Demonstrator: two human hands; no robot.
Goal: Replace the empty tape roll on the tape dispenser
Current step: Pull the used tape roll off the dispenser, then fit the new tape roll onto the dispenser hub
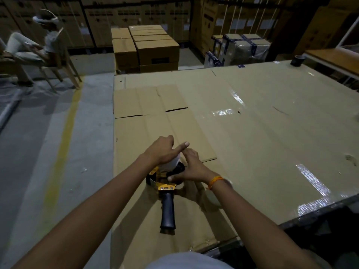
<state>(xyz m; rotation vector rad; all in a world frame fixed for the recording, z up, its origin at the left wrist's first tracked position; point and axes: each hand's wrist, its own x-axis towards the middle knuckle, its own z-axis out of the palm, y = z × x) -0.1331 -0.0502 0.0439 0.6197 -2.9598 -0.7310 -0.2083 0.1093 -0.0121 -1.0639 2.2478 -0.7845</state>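
Note:
A yellow tape dispenser (165,186) with a black handle (168,212) lies on the cardboard-covered table (262,136), handle toward me. My left hand (163,150) is shut on a whitish tape roll (172,163) held over the dispenser's hub, forefinger stretched out. My right hand (191,167) rests against the dispenser's black wheel, thumb and fingers pinching at its front. Most of the roll and hub is hidden under my hands.
A flattened cardboard box (155,117) lies beyond my hands. A dark tape roll (298,60) stands at the table's far right corner. Stacked cartons (147,47) stand behind the table. A person sits on a chair (58,70) at far left, across the floor.

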